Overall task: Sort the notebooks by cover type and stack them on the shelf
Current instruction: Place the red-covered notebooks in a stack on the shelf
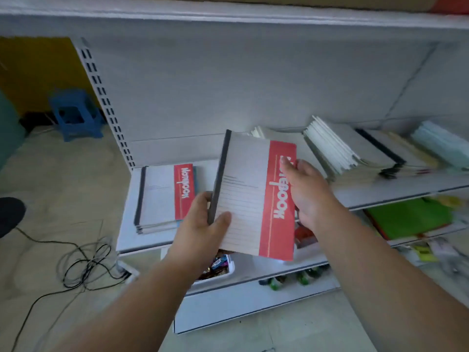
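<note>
I hold a grey notebook with a red band and black spine [250, 189] above the white shelf [396, 191]. My left hand [203, 224] grips its lower spine edge, thumb on the cover. My right hand [305, 189] holds the red band edge from the right. A small stack of matching red-band notebooks [162, 196] lies flat at the shelf's left end. Leaning piles of other notebooks [350, 151] fill the shelf to the right, with pale blue ones [439, 146] at the far right.
A lower shelf carries a green folder [411, 219] and a white tray of small packets [218, 268]. Black cables [86, 262] lie tangled on the floor at left. A blue plastic stool [76, 114] stands further back. An upper shelf edge [228, 13] runs overhead.
</note>
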